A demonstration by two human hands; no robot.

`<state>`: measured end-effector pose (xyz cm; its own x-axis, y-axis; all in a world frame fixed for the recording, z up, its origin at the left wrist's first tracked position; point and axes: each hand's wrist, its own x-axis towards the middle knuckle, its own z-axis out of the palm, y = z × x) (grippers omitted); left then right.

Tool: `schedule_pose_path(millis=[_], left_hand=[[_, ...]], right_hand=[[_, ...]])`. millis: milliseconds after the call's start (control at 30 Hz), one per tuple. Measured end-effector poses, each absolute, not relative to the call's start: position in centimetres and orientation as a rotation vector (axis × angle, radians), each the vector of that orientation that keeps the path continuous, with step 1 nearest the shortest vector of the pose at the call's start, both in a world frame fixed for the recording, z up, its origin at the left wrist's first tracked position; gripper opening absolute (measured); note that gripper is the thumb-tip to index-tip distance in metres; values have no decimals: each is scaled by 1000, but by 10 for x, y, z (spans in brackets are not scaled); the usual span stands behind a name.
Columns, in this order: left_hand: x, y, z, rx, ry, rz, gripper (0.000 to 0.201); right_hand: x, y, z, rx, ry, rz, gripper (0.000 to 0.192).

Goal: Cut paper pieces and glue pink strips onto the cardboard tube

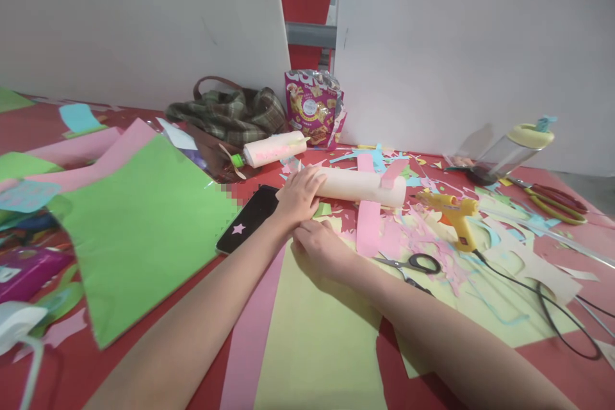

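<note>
A cream paper-covered tube (355, 186) lies across the red table, a pink paper strip (369, 230) passing beneath its right part and a short pink piece over it. My left hand (300, 195) is closed over the tube's left end. Just below, my right hand (321, 245) rests with curled fingers at the top of a pale yellow paper sheet (321, 339); what those fingers pinch, if anything, is hidden. A pink sheet (250, 346) shows beside the yellow one. A black phone (247, 221) with a pink star lies left of my hands.
Scissors (408, 264) and a yellow glue gun (451, 214) with a trailing black cable lie on the right among paper scraps. A large green paper star (139, 224) covers the left side. Behind are a wrapped bottle (273, 148), a snack bag (314, 109) and a tilted clear bottle (512, 150).
</note>
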<state>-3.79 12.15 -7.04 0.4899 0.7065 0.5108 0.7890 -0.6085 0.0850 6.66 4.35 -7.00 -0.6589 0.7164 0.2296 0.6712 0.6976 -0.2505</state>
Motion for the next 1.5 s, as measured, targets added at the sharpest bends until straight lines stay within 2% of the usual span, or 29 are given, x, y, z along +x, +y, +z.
schedule_pose_path(millis=[133,200,367,500,600,833,1067,1500], left_hand=[[-37,121,-71,-2573,-1315,-820,44],[-36,121,-71,-2552,-1325,-832,42],[-36,121,-71,-2504,-1312,-858,37],[-36,120,-71,-2504,-1315,-897,37],[-36,121,-70,-2514,-1323,-913,37],[-36,122,-71,-2523,-1356,-908,36],[-36,121,-71,-2510,-1360,-912,36],[-36,120,-70,-2510,-1353,-919,36]], right_hand=[[70,38,-50,-1040,-2690,123,17],[78,37,-31,-1029,-2711,-25,21],[127,52,2,-1150,-2368,-151,19],[172,69,-11,-1297,-2085,-236,13],[189,76,-29,-1344,-2039,-398,15],[183,84,-47,-1264,-2180,-622,26],[184,87,-54,-1222,-2190,-769,24],[185,95,-61,-1200,-2168,-732,23]])
